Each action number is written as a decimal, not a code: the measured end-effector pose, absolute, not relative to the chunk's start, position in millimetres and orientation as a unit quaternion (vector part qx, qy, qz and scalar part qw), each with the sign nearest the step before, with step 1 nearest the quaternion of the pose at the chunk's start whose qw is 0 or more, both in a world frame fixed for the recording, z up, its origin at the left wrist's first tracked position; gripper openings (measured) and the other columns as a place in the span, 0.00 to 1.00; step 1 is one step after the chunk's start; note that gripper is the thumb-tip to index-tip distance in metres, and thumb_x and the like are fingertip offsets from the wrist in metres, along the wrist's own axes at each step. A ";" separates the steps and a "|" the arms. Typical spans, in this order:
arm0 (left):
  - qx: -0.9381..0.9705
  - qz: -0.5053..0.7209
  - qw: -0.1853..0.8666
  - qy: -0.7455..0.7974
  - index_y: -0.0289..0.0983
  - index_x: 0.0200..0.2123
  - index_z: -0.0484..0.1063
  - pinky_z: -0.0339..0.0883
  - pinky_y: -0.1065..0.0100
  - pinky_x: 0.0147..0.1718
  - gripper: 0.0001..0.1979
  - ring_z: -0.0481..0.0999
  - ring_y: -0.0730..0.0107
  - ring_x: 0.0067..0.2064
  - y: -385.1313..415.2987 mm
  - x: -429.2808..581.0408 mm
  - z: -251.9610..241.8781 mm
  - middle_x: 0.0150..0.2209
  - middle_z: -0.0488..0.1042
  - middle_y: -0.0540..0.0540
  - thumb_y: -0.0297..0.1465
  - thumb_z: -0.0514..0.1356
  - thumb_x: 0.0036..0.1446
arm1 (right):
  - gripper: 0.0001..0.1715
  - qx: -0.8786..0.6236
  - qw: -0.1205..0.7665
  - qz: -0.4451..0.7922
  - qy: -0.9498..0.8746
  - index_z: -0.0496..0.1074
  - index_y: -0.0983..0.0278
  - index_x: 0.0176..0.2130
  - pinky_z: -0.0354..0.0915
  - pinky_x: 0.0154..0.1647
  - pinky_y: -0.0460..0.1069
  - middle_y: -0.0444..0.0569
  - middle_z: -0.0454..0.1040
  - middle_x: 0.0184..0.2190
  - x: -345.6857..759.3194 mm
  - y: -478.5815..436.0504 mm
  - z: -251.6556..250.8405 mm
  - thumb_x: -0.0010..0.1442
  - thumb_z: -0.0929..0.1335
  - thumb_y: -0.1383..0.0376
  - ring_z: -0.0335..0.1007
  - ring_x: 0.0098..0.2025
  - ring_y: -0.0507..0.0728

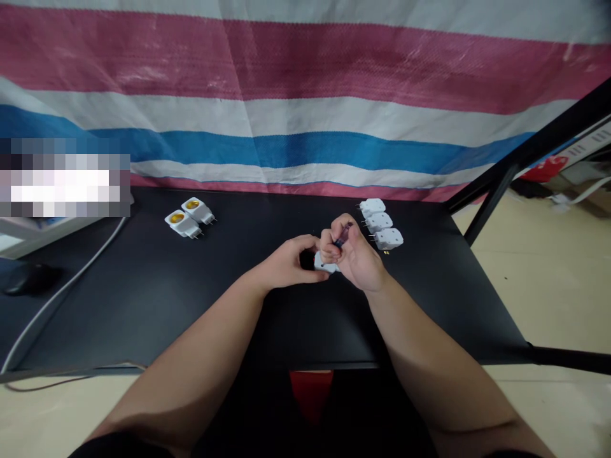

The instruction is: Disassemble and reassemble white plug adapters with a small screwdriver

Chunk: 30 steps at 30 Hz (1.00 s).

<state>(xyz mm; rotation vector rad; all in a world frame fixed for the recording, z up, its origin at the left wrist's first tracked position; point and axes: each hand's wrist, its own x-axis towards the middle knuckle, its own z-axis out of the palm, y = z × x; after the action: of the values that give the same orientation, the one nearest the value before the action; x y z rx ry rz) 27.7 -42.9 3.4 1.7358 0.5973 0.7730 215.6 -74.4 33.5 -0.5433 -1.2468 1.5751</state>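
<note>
My left hand (291, 262) is closed around the side of a white plug-in lamp socket (324, 263), pinning it to the black table. Directly over that piece is my right hand (356, 254), its fingers curled round the see-through purplish handle of a screwdriver (343, 235). The screwdriver's tip is hidden by the hand. To the right lie three more white plug-in sockets (379, 221) in a row, hole side up, with their pins pointing left. Tiny brass-coloured pieces, probably screws (386, 252), lie just below them.
Two white sockets (184, 222) with gold-coloured round insides stand at the left back of the black table (200, 318). A mouse (31, 278) and a pale cable (71, 286) are at far left. Striped sheeting (286, 114) hangs behind; a black metal frame (506, 178) stands right.
</note>
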 end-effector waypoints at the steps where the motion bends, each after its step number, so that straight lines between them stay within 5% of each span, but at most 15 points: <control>1: 0.676 0.355 0.597 0.248 0.38 0.49 0.79 0.73 0.58 0.54 0.24 0.81 0.57 0.51 -42.5 27.7 5.7 0.47 0.81 0.41 0.37 0.78 0.50 | 0.28 -0.225 0.510 0.651 -0.514 0.60 0.55 0.39 0.50 0.29 0.49 0.37 0.56 0.26 215.1 -73.9 32.8 0.70 0.66 0.36 0.45 0.26 0.52; 6: 0.229 0.573 0.745 0.254 0.39 0.45 0.75 0.77 0.51 0.58 0.25 0.81 0.52 0.58 -38.2 16.5 24.8 0.45 0.81 0.40 0.57 0.63 0.64 | 0.29 -0.225 0.520 0.657 -0.498 0.59 0.56 0.38 0.47 0.29 0.48 0.37 0.55 0.25 213.0 -72.6 33.1 0.70 0.66 0.36 0.43 0.26 0.52; 10: 0.047 0.638 0.729 0.243 0.38 0.41 0.72 0.80 0.53 0.56 0.22 0.83 0.56 0.55 -37.6 6.3 40.4 0.42 0.80 0.38 0.49 0.50 0.73 | 0.31 -0.237 0.516 0.656 -0.497 0.58 0.56 0.37 0.48 0.29 0.48 0.37 0.55 0.25 213.2 -72.8 34.7 0.68 0.67 0.34 0.42 0.25 0.52; 14: 0.019 0.648 0.727 0.225 0.36 0.43 0.72 0.81 0.55 0.54 0.21 0.84 0.57 0.52 -61.8 3.4 52.9 0.40 0.79 0.39 0.46 0.48 0.75 | 0.30 -0.226 0.515 0.661 -0.498 0.59 0.56 0.38 0.47 0.28 0.48 0.37 0.55 0.25 213.5 -72.4 32.4 0.70 0.66 0.35 0.41 0.25 0.51; 19: 0.346 0.545 0.742 0.182 0.43 0.47 0.75 0.82 0.61 0.46 0.15 0.85 0.61 0.42 -162.9 -3.8 45.9 0.37 0.79 0.47 0.47 0.65 0.67 | 0.31 -0.219 0.525 0.660 -0.490 0.60 0.56 0.38 0.48 0.28 0.48 0.37 0.56 0.25 213.7 -72.0 27.6 0.69 0.64 0.33 0.42 0.25 0.52; 24: 0.761 0.238 0.544 0.262 0.40 0.41 0.77 0.80 0.68 0.45 0.08 0.85 0.63 0.46 -273.4 -26.3 -15.4 0.41 0.83 0.44 0.22 0.63 0.61 | 0.29 -0.216 0.525 0.651 -0.504 0.62 0.56 0.38 0.51 0.28 0.48 0.39 0.60 0.26 213.8 -72.3 26.0 0.70 0.65 0.35 0.46 0.25 0.51; 28: 0.854 0.135 0.389 0.319 0.41 0.39 0.77 0.73 0.51 0.68 0.15 0.83 0.57 0.60 -306.3 -73.3 -63.0 0.43 0.85 0.48 0.17 0.57 0.58 | 0.27 -0.202 0.540 0.636 -0.513 0.65 0.57 0.38 0.55 0.29 0.49 0.40 0.64 0.28 213.4 -71.6 26.8 0.72 0.67 0.39 0.53 0.25 0.50; 30: 0.870 0.112 0.293 0.380 0.43 0.46 0.79 0.74 0.48 0.67 0.16 0.82 0.54 0.62 -308.4 -96.6 -64.5 0.52 0.84 0.47 0.19 0.59 0.60 | 0.27 -0.206 0.548 0.629 -0.512 0.66 0.58 0.37 0.57 0.29 0.49 0.41 0.66 0.28 213.5 -70.8 27.1 0.71 0.67 0.38 0.55 0.25 0.51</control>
<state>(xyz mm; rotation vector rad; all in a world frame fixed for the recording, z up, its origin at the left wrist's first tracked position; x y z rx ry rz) -96.6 -308.4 -64.5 2.3187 1.0122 0.2985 213.5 -70.8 27.1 -0.4883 -1.2128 1.4889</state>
